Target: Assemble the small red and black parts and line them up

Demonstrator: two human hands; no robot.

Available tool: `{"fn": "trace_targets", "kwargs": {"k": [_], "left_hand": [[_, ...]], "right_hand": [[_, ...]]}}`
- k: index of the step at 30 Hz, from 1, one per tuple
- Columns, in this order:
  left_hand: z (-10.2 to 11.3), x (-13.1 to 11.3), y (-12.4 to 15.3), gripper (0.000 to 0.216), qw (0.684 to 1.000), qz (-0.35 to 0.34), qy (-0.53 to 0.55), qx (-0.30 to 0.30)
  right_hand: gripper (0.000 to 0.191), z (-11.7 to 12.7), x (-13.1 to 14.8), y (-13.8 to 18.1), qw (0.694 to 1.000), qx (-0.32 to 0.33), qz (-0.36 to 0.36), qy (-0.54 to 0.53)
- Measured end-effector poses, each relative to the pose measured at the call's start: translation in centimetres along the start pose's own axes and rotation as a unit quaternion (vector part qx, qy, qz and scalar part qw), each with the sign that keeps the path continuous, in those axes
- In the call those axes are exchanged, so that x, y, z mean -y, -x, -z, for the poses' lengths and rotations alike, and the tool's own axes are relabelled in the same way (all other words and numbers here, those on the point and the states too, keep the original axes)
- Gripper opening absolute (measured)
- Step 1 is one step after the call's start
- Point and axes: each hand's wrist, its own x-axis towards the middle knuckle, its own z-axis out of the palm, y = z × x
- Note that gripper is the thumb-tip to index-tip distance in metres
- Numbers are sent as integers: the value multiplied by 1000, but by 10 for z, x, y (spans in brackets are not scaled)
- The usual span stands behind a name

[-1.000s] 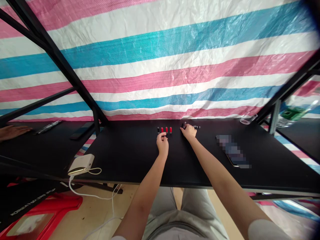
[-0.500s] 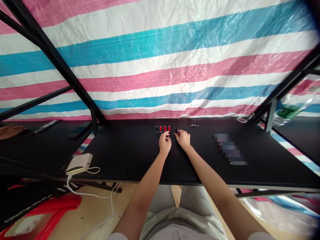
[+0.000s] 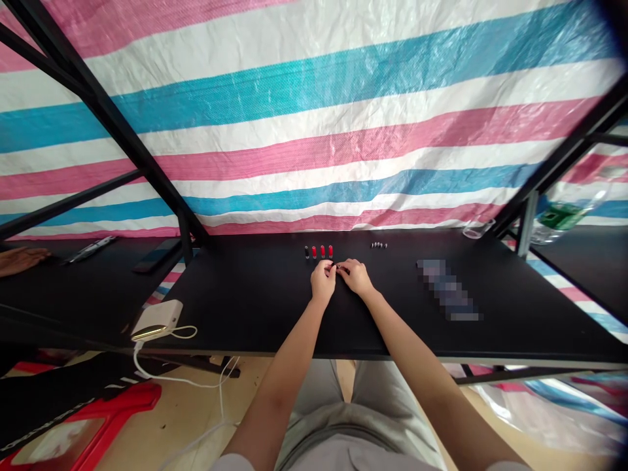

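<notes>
One small dark piece (image 3: 336, 265) is over the desk (image 3: 265, 301), left hand (image 3: 323, 283) and right hand (image 3: 357, 277) both clamping their grip on it — on the far side stand three red cylinders (image 3: 322, 251) and one black cylinder (image 3: 307, 252), shiny bits (image 3: 375, 245) farther right.

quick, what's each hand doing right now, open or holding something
Left hand: fingers curled beside the small dark piece; grip can't be told.
Right hand: closed, fingertips pinching the small dark piece.

The shirt (image 3: 338, 456) is pale grey, its 2 short sleeves (image 3: 234, 463) matching. Beyond the shirt come a curved, darker grey band (image 3: 338, 430) and loose, creased light grey trousers (image 3: 314, 387). The left hand (image 3: 324, 282) and right hand (image 3: 357, 279) are bare.
</notes>
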Motion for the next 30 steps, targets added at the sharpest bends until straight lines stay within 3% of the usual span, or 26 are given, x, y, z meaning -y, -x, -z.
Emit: {"fn": "trace_targets", "kwargs": {"k": [7, 13, 24, 30], "left_hand": [[2, 1, -3, 13, 997, 27, 59, -37], [1, -2, -3, 20, 992, 25, 125, -17], [3, -8, -4, 22, 984, 47, 169, -9], [1, -6, -3, 24, 985, 49, 161, 35]], "right_hand": [[27, -1, 2, 3, 989, -114, -86, 27], [27, -2, 1, 4, 985, -109, -119, 52], [28, -1, 2, 3, 988, -108, -87, 71], [30, -1, 6, 4, 991, -99, -43, 81]]}}
